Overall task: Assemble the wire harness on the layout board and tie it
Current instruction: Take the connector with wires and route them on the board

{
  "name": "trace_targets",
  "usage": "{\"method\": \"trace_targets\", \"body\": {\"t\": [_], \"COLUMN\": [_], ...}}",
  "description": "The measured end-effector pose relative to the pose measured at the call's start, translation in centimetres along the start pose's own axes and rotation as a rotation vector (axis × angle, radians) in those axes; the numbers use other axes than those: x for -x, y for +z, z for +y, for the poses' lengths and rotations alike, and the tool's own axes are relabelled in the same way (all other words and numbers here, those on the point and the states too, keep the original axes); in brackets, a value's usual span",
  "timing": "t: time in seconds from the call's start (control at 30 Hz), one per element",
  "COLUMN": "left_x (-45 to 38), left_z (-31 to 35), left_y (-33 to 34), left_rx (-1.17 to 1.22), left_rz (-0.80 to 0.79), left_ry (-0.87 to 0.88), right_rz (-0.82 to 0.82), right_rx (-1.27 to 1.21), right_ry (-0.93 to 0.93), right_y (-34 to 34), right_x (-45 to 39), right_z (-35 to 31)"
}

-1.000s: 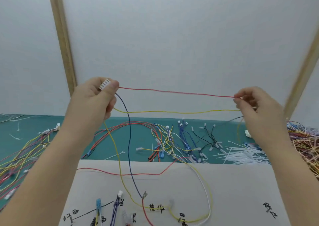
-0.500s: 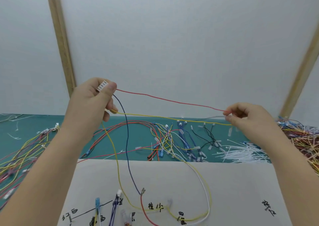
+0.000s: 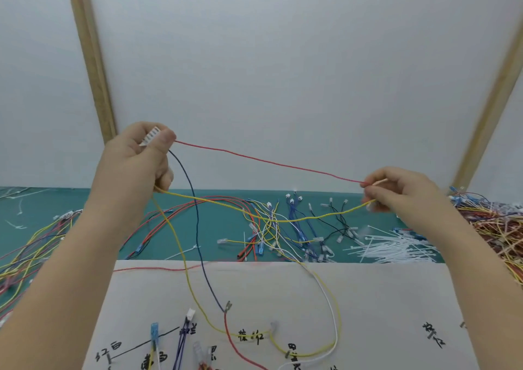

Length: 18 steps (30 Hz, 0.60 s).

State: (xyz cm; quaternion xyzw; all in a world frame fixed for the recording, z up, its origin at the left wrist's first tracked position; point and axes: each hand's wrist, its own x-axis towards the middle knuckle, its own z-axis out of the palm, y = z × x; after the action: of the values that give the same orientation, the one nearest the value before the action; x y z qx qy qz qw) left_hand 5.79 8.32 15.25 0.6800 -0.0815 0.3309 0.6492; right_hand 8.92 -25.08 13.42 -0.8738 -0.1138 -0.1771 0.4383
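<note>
My left hand [image 3: 135,163] is raised at the left and grips a small white multi-pin connector [image 3: 150,135] between thumb and fingers. A red wire [image 3: 268,162] runs taut from the connector down to my right hand [image 3: 396,191], which pinches its end. A yellow wire [image 3: 283,219] sags between the two hands, its right end also held in my right hand. A dark blue wire [image 3: 198,228] hangs from the connector down to the white layout board [image 3: 382,299], which carries handwritten labels, pegs and laid wires.
The green table [image 3: 220,228] behind the board is strewn with loose wires and connectors [image 3: 294,228]. White cable ties [image 3: 396,246] lie at the right, tangled wire bundles [image 3: 498,228] at the far right and other bundles [image 3: 31,245] at the left. A white wall with wooden strips stands behind.
My right hand has dropped lower and moved left, so the red wire now slopes down to the right. The yellow wire has gone slack and sags. The left hand stayed in place.
</note>
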Motion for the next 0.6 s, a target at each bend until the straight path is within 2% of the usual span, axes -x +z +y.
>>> {"method": "trace_targets", "body": {"t": [0.03,0.1,0.2,0.23,0.37,0.43,0.5,0.6], "left_x": [-0.1,-0.4,-0.6,-0.7,-0.5,-0.4,-0.3,0.0], "left_z": [-0.2,-0.5,-0.8,-0.8,-0.7,-0.4,0.1,0.7], "left_y": [-0.1,-0.5,-1.0,-1.1,-1.2,-1.2,-1.1,-1.0], "left_rx": [0.022,0.06,-0.015,-0.058,-0.223,-0.299,-0.224,0.174], "left_rz": [0.005,-0.013,-0.053,-0.071,-0.2,-0.251,-0.266,-0.325], "left_ry": [-0.012,-0.03,0.03,0.055,0.081,0.081,0.036,-0.129], "right_rz": [-0.034,-0.059,-0.086,-0.049,0.298,0.275,0.186,0.198], "right_rx": [-0.018,0.123,0.22,0.207,0.296,0.31,0.26,0.19], "right_ry": [0.011,-0.02,-0.042,-0.032,-0.056,-0.061,-0.022,0.0], "right_y": [0.1,0.1,0.3,0.4,0.4,0.2,0.3,0.7], "right_x": [0.1,0.1,0.0,-0.1,-0.4,-0.4,-0.5,-0.7], "right_z": [0.0,0.2,0.2,0.3,0.6,0.7,0.8,0.8]}}
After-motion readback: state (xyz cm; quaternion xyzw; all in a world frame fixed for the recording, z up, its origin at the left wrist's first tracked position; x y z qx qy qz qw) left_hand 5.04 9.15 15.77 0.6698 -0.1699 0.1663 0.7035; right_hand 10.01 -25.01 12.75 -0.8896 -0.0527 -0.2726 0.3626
